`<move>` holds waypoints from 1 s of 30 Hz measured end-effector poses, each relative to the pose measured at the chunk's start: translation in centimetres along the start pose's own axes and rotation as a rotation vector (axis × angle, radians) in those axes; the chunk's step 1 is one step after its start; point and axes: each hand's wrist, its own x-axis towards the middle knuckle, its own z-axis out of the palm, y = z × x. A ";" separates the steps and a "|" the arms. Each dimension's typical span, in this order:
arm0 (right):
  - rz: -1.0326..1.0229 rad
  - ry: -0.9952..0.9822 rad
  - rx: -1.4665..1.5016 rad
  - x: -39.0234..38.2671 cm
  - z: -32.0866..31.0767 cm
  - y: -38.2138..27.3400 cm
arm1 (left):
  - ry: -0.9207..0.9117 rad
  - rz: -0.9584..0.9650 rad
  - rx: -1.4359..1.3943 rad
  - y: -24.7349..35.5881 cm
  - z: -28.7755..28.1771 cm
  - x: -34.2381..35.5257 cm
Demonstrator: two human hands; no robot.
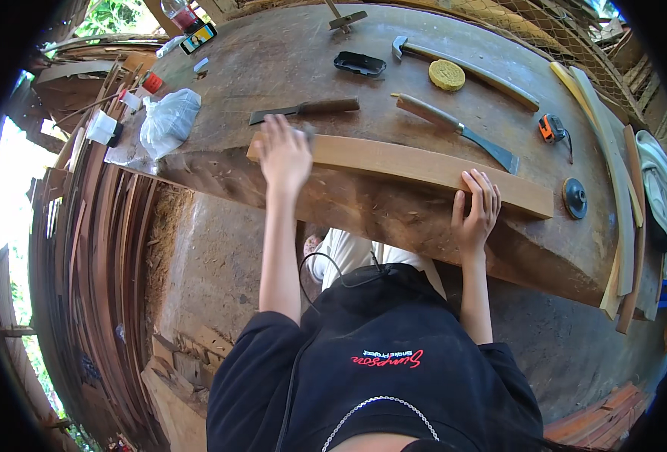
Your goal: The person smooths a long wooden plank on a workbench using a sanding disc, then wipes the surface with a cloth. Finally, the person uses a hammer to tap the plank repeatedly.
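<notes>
A long, squared wooden beam (394, 162) lies along the near edge of the workbench. Over its left end is my left hand (284, 154), fingers stretched out and smeared by motion. A small greyish blur shows beside that hand, too unclear to name. My right hand (478, 215) grips the beam toward its right end, fingers across the upper face and thumb at the near side. Just beyond my left hand is a wide, flat-bladed chisel (330, 106) with a dark handle. Another chisel (431, 113), wooden-handled with a flared blade, lies behind the beam's right half.
Farther back on the workbench (250, 68) are a claw hammer (473, 69), a round yellow tin (446, 75), a black case (359, 64) and a marking gauge (344, 20). Right are a tape measure (552, 128), black disc (575, 198) and wood strips (612, 181). A plastic bag (169, 123) sits left.
</notes>
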 end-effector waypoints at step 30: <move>-0.004 -0.015 -0.032 0.2 0.1 0.1 | -0.070 0.342 -0.002 9.6 2.6 -2.1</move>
